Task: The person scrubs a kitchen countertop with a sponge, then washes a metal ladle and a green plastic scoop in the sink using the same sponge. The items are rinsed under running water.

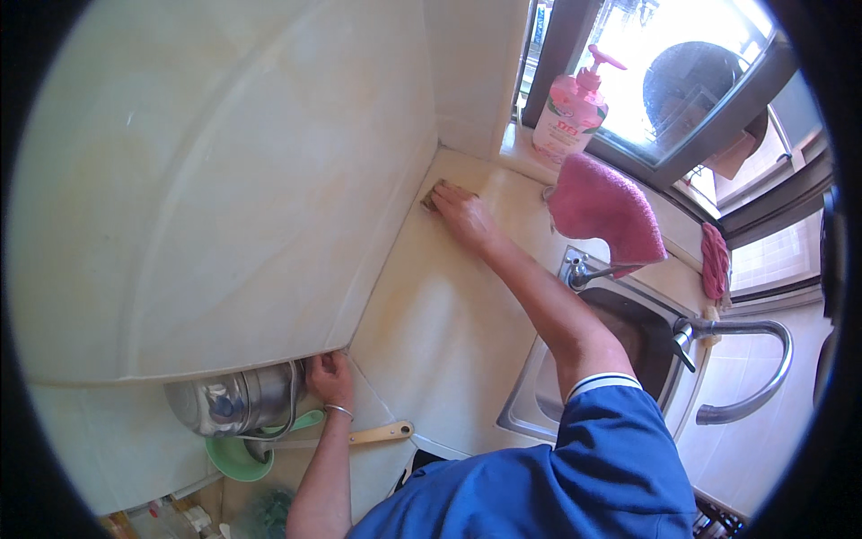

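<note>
My right hand (460, 207) presses a small brownish scrubbing pad (429, 198) onto the tiled counter (431, 310), close to the wall and its corner. Only the pad's edge shows past my fingertips. My left hand (329, 378) rests at the lower edge of the tiled wall, beside a shiny steel pot (236, 399); its fingertips are partly hidden, and whether they hold anything cannot be seen. A bangle is on that wrist. Below the pot sit a green bowl (240, 465) and a ladle with a pale handle (380, 433), which passes behind my left forearm.
A steel sink (532, 421) lies under my right arm, with a small tap (577, 268) and a curved faucet (784, 357). A pink cloth (599, 209) hangs over the small tap's spout. A pink pump bottle (571, 118) stands by the window.
</note>
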`<state>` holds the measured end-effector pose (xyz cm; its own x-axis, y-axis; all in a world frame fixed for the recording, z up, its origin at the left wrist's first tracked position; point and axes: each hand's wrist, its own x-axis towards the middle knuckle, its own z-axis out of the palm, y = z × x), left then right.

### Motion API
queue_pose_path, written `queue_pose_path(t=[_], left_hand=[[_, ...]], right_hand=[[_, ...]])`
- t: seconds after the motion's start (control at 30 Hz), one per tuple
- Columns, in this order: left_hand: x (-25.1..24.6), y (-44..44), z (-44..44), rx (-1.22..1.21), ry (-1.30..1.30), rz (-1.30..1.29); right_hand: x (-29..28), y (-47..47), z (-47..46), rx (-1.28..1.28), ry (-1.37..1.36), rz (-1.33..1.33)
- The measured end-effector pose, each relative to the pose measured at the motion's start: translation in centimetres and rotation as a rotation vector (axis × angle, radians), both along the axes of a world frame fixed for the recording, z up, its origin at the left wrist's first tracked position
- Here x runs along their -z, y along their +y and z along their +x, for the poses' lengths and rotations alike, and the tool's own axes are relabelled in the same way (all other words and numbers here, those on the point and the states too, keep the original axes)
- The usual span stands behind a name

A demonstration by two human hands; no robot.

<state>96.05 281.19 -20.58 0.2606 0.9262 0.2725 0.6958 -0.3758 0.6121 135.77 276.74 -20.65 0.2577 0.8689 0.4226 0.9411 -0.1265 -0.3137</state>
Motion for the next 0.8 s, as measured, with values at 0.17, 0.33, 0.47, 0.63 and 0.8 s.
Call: queue_pose_path(t=[0.17, 0.33, 0.47, 0.63, 0.8], left_hand=[[0.6, 0.2, -0.4, -0.02, 0.009, 0.04], [0.7, 0.3, -0.9, -0.049, 0.04, -0.08], [0.8, 0.1, -0.7, -0.084, -0.015, -0.211], [-1.2, -0.4, -1.9, -0.048, 0.02, -0.221], [-6.5, -5.5, -4.8, 0.176, -0.185, -0.081]], right_hand=[[0.0, -1.5, 2.0, 0.276, 0.075, 0.0], [-0.9, -9.1, -2.6, 0.307, -0.073, 0.148], [-0.9, -11.4, -9.6, 0.131, -0.135, 0.093], [-1.7, -11.1, -11.2, 0.131, 0.191, -0.102], [-0.9, -11.0, -10.6, 0.163, 0.044, -0.151]])
